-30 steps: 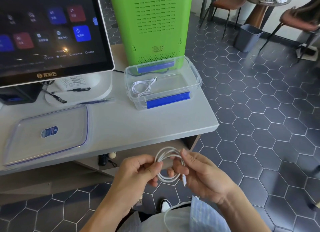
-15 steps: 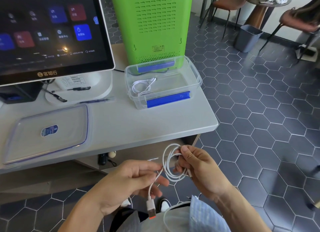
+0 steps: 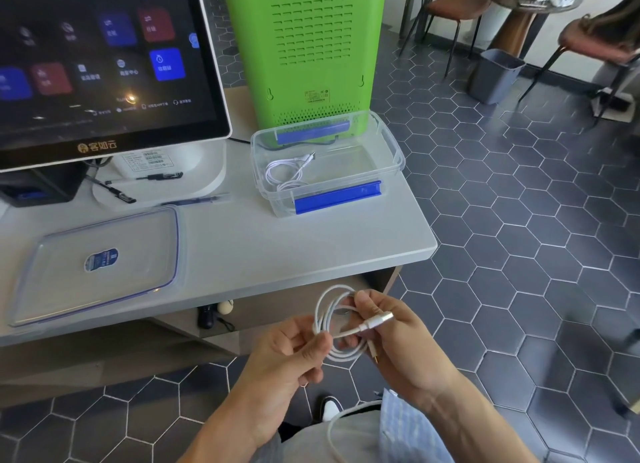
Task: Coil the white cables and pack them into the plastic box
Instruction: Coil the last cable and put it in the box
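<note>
The person holds a coiled white cable (image 3: pixel 329 324) in front of the body, below the near edge of the counter (image 3: pixel 277 251). The right hand (image 3: pixel 398 345) has its grip closed on the coil: the fingers curl through the loops from the right side, and a white plug (image 3: pixel 375 320) lies across them, pointing right. A second, thinner plug end hangs down beside the palm. The left hand (image 3: pixel 291 358) pinches the cable between thumb and forefinger at the left side of the coil, so its grip is closed on the cable too. The two hands are just beside each other, joined by the loops.

On the counter, near its right end, stands the clear plastic box (image 3: pixel 394 151) with blue clips on its long sides. It is open, and a second white cable (image 3: pixel 287 173) lies loosely coiled in its left part. The box's lid (image 3: pixel 145 254) lies flat on the counter well to the left, with a small blue label in its middle. Behind the lid is a large screen (image 3: pixel 104 64) on a white stand, showing coloured tiles. A pen (image 3: pixel 194 200) lies between the stand and the lid. A green machine (image 3: pixel 311 47) with rows of vent slots stands right behind the box.

Another white cord (image 3: pixel 332 438) loops over the person's lap at the bottom of the view. The floor (image 3: pixel 519 254) is dark hexagonal tile, with a grey bin (image 3: pixel 495 76) and chairs farther off.
</note>
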